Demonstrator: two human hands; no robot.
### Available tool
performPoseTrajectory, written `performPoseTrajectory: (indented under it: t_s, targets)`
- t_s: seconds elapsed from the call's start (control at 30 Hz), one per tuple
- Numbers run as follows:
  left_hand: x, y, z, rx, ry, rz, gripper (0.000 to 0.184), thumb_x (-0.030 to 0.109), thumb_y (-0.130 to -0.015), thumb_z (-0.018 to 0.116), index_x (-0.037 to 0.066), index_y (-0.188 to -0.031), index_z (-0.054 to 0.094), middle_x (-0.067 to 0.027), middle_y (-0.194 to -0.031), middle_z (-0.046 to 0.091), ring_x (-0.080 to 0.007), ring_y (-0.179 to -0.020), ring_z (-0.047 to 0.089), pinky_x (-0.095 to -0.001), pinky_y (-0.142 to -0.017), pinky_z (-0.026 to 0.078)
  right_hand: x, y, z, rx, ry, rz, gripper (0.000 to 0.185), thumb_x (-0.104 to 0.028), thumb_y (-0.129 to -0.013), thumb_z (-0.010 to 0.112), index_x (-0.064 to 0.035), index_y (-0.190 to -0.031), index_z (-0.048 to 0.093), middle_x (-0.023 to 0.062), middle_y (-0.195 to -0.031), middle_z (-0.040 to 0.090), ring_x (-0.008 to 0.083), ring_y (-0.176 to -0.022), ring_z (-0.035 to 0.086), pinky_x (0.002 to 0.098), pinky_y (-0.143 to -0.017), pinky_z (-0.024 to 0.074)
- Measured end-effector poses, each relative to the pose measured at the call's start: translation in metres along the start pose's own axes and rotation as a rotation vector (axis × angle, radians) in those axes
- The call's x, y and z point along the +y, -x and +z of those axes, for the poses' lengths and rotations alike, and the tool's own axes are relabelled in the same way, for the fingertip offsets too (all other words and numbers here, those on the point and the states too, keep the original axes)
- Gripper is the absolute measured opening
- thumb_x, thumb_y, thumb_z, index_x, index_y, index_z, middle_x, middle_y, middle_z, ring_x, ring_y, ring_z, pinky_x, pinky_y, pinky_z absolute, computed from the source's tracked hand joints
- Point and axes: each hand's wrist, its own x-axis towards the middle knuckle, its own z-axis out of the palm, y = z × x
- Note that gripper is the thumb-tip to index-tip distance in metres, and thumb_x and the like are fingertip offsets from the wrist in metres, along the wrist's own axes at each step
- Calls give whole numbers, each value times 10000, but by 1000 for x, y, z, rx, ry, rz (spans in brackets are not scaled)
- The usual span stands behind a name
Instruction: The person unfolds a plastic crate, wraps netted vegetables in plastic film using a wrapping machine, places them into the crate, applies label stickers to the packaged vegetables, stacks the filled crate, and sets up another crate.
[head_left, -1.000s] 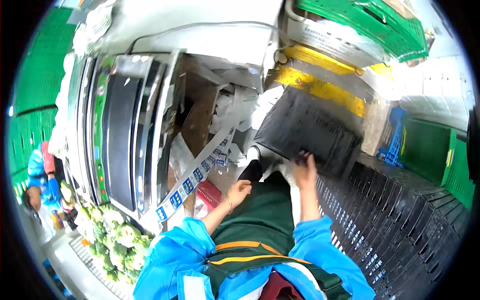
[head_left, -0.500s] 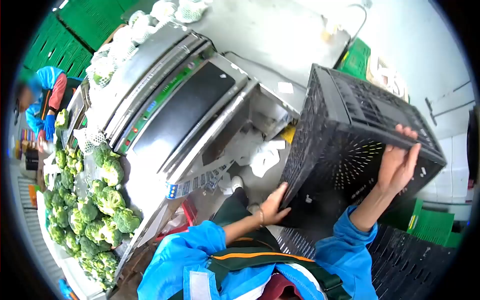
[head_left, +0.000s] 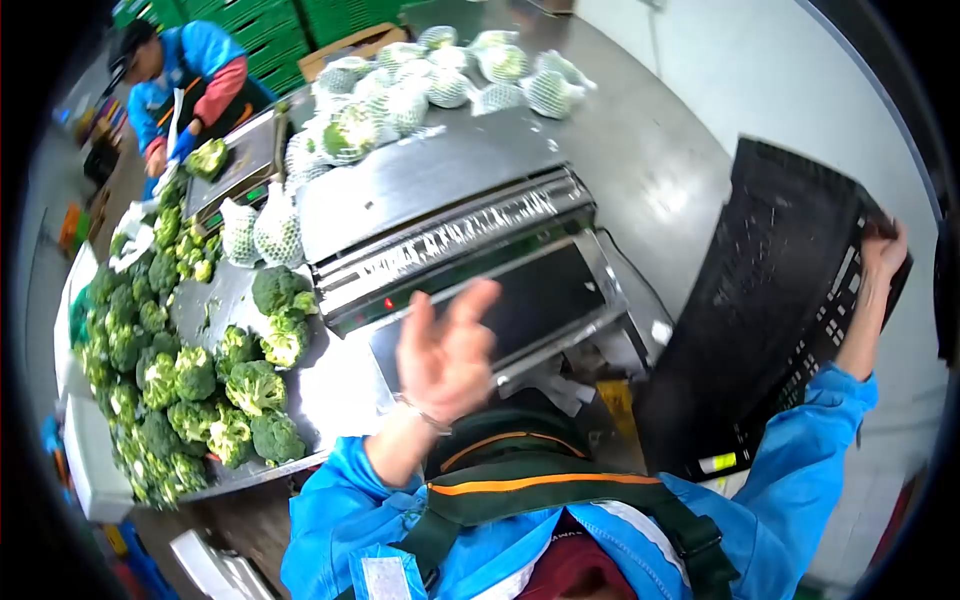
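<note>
My right hand (head_left: 884,254) grips the upper right edge of a black plastic crate (head_left: 765,300), which stands tilted at my right side with a broad flat face toward me. Parts of its fingers are hidden behind the crate's edge. My left hand (head_left: 447,352) is raised over the front of the wrapping machine (head_left: 530,300), slightly blurred, with its fingers apart and nothing in them. A dark plate and a metal roller section lie just beyond that hand. Left of it, broccoli heads (head_left: 255,388) lie on the metal table (head_left: 335,400).
Net-wrapped heads (head_left: 405,100) cover the machine's far side. A co-worker in blue (head_left: 210,65) stands at the far left by a second machine (head_left: 240,165). Green crates (head_left: 250,35) are stacked behind. A cable (head_left: 640,275) runs beside the machine; a white wall (head_left: 850,100) bounds the right.
My left hand has let go of the black crate and moved left over the machine. The crate has turned in my right hand's grip. My view has swung left.
</note>
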Motion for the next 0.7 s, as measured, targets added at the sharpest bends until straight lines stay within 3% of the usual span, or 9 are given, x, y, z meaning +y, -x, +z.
performPoseTrajectory:
  t_s: [0.07,0.1,0.2,0.27,0.37,0.4,0.5,0.53,0.7]
  targets:
    - [49,-8,20,360,-950,363,463,394,-928,343,51,-1218,456,-94,-622,527,-142,-376,432,-245,-384,360,51,-78,-37,35,126,100,330,-231,-856,418,49,-961,557,159,-922,583,282,-895,533,393,-843,429]
    - [77,-21,27,411,-1427,472,363,292,-915,440,42,-1174,488,-102,-667,566,-145,-469,507,-232,-496,414,73,-82,-42,72,213,159,339,-242,-859,407,43,-941,570,141,-832,583,264,-828,539,382,-824,434]
    - [168,-50,21,928,-2384,674,523,205,-802,634,66,-1249,399,-129,-1041,591,-214,-973,559,-334,-796,441,156,-191,-89,-822,-283,542,279,-229,-865,375,-39,-716,515,71,-710,551,204,-727,519,337,-719,439]
    - [230,-77,18,1179,-2308,704,756,276,-724,703,61,-1325,298,-192,-1264,432,-278,-1147,444,-357,-909,383,199,-199,-60,-108,236,379,236,-198,-856,387,-82,-658,445,54,-655,515,197,-672,503,335,-665,432]
    - [331,-107,1,1422,-2479,731,1000,459,-646,711,2,-1360,181,-271,-1317,319,-359,-1219,346,-402,-988,306,282,-208,-24,-25,60,417,178,-155,-827,450,-54,-687,489,83,-681,539,226,-673,524,358,-702,454]
    - [340,-121,1,1619,-2549,675,1036,515,-625,703,11,-1364,181,-274,-1331,296,-372,-1230,327,-412,-994,297,316,-216,0,261,109,483,178,-154,-821,441,-74,-662,442,65,-631,493,224,-632,489,371,-663,439]
    - [388,-134,-29,1904,-2489,572,1051,563,-610,684,71,-1384,173,-268,-1337,303,-367,-1227,340,-406,-998,296,421,-207,15,118,-49,670,124,-139,-791,504,-54,-735,434,90,-680,477,258,-710,504,425,-769,433]
    - [408,-124,-38,1728,-2492,601,957,518,-616,691,63,-1352,284,-244,-1266,428,-333,-1164,438,-369,-970,339,389,-111,104,350,-63,832,125,-124,-786,511,-28,-826,441,119,-801,495,275,-802,498,445,-835,409]
    - [399,-81,-18,1638,-2015,752,513,231,-699,688,26,-1134,507,-130,-968,606,-190,-821,606,-304,-677,491,447,-36,119,-219,102,902,277,-133,-777,556,-24,-1016,468,122,-1089,467,235,-1027,447,429,-963,301]
